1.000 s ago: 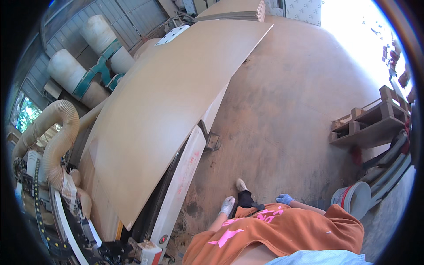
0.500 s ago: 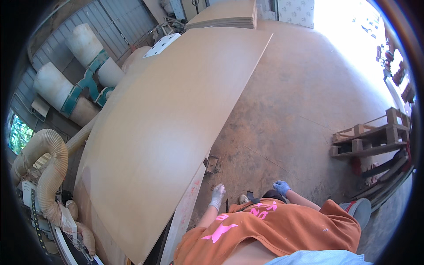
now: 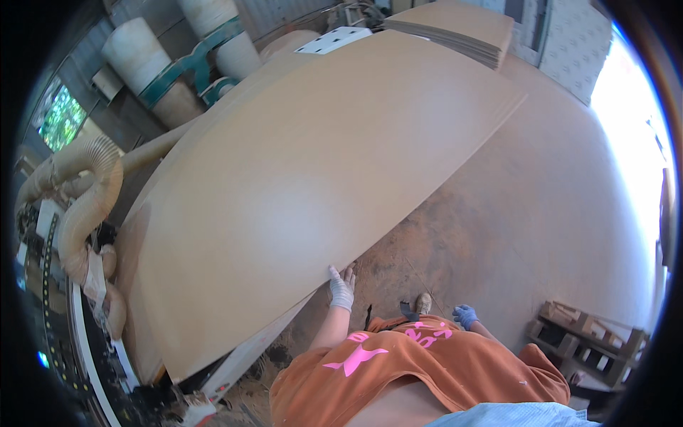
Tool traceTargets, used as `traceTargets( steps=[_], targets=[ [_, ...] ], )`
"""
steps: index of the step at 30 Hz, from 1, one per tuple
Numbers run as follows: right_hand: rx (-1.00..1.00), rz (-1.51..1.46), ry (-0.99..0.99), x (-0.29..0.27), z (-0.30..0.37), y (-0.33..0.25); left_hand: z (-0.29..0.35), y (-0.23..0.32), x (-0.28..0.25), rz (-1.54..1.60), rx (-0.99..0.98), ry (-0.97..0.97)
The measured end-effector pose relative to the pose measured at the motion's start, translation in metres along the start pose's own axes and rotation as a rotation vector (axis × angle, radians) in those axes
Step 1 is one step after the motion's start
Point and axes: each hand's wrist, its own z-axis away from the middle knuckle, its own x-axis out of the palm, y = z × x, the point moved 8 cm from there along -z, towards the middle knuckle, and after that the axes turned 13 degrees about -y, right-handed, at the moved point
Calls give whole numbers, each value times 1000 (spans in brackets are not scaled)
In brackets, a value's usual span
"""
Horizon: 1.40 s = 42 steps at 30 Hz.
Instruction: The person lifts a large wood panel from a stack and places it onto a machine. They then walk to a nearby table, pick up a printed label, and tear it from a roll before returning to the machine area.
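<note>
A large tan board [image 3: 284,178] lies flat across the left and middle of the view. At its near right edge is my left hand [image 3: 341,290] in a whitish glove, thumb and fingers stretched apart, the thumb touching the board's rim. Part of the fingers' grip on the edge is hard to see. My right hand [image 3: 466,315], in a blue glove, hangs low beside my body over the floor. Its fingers are curled in, and nothing shows in them.
A stack of boards [image 3: 455,32] stands beyond the far end. On the left are a ribbed duct hose [image 3: 75,228], machine parts and dust collector bags [image 3: 135,57]. Wooden pallets [image 3: 587,338] stand at the right on the dusty floor [image 3: 569,206].
My left hand has risen from beside my body to the board's edge, its fingers spreading. The view has turned rightward, and the right hand still hangs low.
</note>
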Motion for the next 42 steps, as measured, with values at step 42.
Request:
traceTargets(
  steps=[42],
  targets=[
    [-1486,1777,-1683,420,55,-279,166,-245,-84,-181,70,918]
  ],
)
